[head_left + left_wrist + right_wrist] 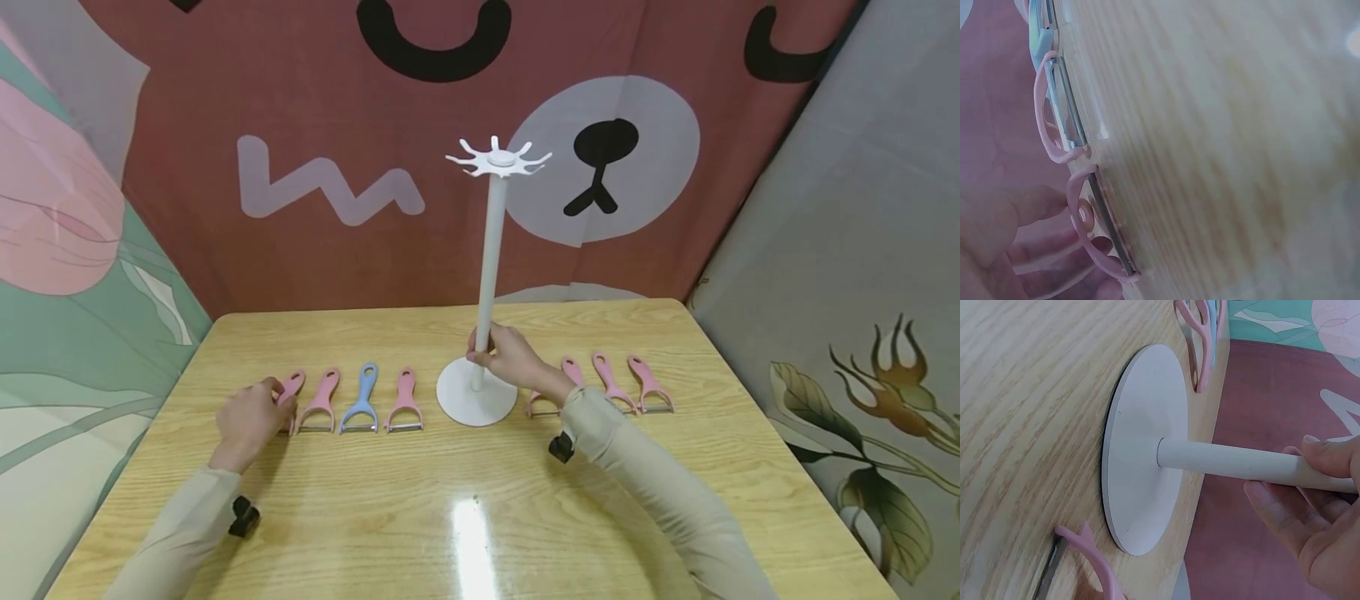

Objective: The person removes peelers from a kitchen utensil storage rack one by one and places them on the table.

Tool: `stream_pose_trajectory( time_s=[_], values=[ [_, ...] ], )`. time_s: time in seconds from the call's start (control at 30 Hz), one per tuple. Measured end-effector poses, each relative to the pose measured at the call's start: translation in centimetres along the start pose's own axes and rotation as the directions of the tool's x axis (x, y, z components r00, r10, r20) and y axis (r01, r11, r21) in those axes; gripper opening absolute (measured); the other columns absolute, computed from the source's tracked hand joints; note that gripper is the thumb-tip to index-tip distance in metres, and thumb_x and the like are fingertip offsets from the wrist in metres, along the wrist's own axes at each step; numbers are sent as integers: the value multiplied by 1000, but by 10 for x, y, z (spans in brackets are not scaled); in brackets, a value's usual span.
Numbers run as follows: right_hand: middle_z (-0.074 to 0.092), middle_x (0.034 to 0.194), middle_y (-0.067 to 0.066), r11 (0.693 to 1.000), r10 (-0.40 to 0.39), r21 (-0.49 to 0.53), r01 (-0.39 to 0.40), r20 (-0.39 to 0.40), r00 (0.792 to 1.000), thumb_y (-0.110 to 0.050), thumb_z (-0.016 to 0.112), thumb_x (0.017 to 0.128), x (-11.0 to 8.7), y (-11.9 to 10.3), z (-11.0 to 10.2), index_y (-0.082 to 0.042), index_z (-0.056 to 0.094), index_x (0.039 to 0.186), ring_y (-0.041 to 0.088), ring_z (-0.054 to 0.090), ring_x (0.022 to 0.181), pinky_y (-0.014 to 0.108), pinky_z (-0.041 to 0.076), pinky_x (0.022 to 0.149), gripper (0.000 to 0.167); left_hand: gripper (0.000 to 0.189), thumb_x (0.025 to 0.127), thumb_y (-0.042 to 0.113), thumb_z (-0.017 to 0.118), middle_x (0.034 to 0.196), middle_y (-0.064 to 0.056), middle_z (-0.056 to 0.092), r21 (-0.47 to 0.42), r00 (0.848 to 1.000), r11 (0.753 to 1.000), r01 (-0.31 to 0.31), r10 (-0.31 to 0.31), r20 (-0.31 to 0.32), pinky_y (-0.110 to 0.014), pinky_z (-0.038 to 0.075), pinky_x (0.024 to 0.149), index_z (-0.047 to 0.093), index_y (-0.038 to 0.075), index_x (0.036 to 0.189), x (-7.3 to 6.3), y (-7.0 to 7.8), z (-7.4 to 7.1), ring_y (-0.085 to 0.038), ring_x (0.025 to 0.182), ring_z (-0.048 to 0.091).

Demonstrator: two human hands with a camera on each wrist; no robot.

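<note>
My right hand (513, 360) grips the lower pole of a white stand (491, 258), thumb and fingers around it in the right wrist view. The stand is upright on its round base (1144, 450), with a ring of hooks (501, 158) at the top holding nothing. At the far left of a row, my left hand (251, 421) holds a pink peeler (294, 382) between thumb and fingers. Its blade frame (1079, 215) shows in the left wrist view, close to the table; part of the handle is hidden by the hand.
Right of the left hand lie a pink peeler (324, 396), a blue peeler (365, 392) and another pink peeler (406, 396). Three pink peelers lie right of the stand, one (572, 370) partly behind my right wrist. Printed cloth hangs behind the wooden table (360, 517).
</note>
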State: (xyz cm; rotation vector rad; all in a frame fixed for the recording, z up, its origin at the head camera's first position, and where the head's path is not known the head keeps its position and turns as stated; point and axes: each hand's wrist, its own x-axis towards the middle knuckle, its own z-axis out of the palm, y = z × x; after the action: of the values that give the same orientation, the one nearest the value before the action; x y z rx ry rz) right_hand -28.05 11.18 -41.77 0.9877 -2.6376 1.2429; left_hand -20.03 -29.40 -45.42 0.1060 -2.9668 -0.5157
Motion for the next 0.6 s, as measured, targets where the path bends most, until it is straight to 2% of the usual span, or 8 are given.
stream_pose_trajectory(
  time_s=[0.13,0.23,0.33,0.47,0.6],
  values=[
    [67,87,2,1000,-4,24,4,0,1000,-5,71,92,0,2,0,-7,63,94,14,63,79,32,52,72,9,33,97,25,57,67,-16,59,-6,1000,1000,-5,5,4,-40,39,43,63,-6,107,2,1,0,-27,54,51],
    [68,91,3,999,-1,54,1,4,1000,-5,71,91,-1,4,-1,-5,63,99,16,65,83,36,53,76,11,34,99,24,53,74,-22,63,-17,1000,1000,-19,19,-20,-39,40,40,63,-8,109,2,3,0,-27,52,52],
    [70,97,7,997,0,75,-1,13,1000,-6,71,92,-2,5,-2,-3,63,106,18,66,87,40,54,81,16,34,99,22,54,77,-24,64,-23,996,998,-51,49,-75,-38,39,38,64,-8,110,3,6,1,-25,49,51],
    [70,107,12,997,-6,78,3,35,999,-8,69,94,-3,7,-4,-1,62,113,21,68,95,42,54,87,22,31,98,21,60,74,-21,63,-23,981,994,-111,106,-165,-38,39,37,65,-8,105,5,11,0,-24,48,52],
    [70,111,8,999,11,49,-14,55,998,-13,67,96,-8,11,-8,-4,64,117,22,67,101,41,53,90,23,28,98,20,61,77,-21,64,-26,967,990,-141,132,-219,-37,40,37,67,-8,100,7,16,0,-24,50,55]
  ],
)
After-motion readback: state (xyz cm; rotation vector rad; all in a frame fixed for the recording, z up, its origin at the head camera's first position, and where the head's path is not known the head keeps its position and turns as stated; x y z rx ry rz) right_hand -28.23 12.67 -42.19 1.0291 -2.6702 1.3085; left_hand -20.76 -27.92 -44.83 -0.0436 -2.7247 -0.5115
